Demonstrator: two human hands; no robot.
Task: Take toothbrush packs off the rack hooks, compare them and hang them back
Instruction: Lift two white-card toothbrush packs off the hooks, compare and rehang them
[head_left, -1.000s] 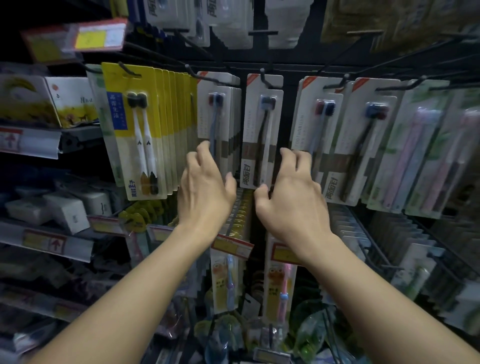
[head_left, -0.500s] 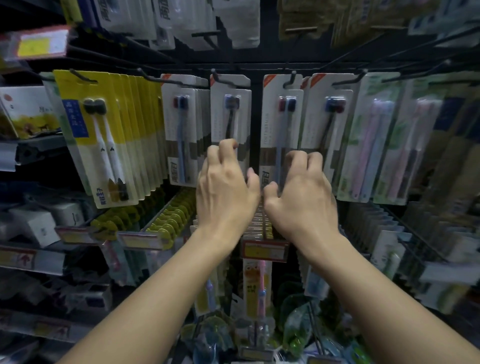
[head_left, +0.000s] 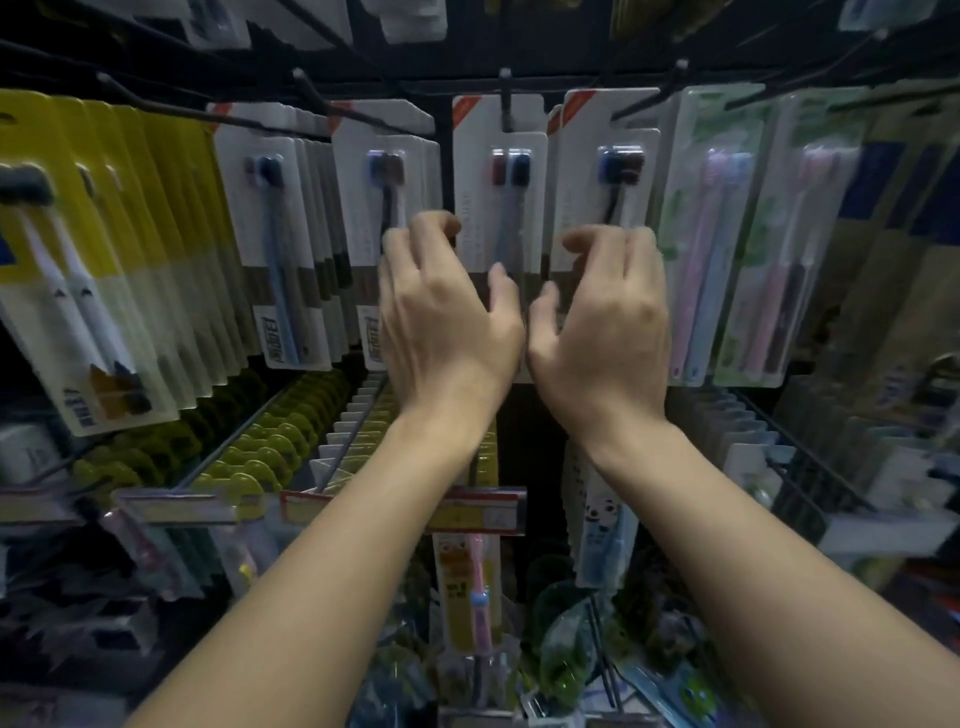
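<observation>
A row of white toothbrush packs hangs on black rack hooks (head_left: 505, 98) straight ahead. My left hand (head_left: 441, 317) is raised in front of the second white pack (head_left: 387, 156), its fingers loosely curled at that pack's right edge. My right hand (head_left: 605, 322) is up in front of the fourth white pack (head_left: 618, 156), fingers bent over its lower half. Between my two thumbs hangs the middle white pack (head_left: 498, 161) with a red and a blue brush head. Neither hand plainly grips a pack; all packs hang on their hooks.
Yellow toothbrush packs (head_left: 104, 234) fill the hooks at the left; green packs with pink brushes (head_left: 717, 218) hang at the right. Below run more hook rows with price tags (head_left: 478, 512) and a children's toothbrush pack (head_left: 467, 587). More packs hang above.
Both hands have risen and slid right along the row of white packs, staying close together. Their fingers went from flat against the packs to loosely curled.
</observation>
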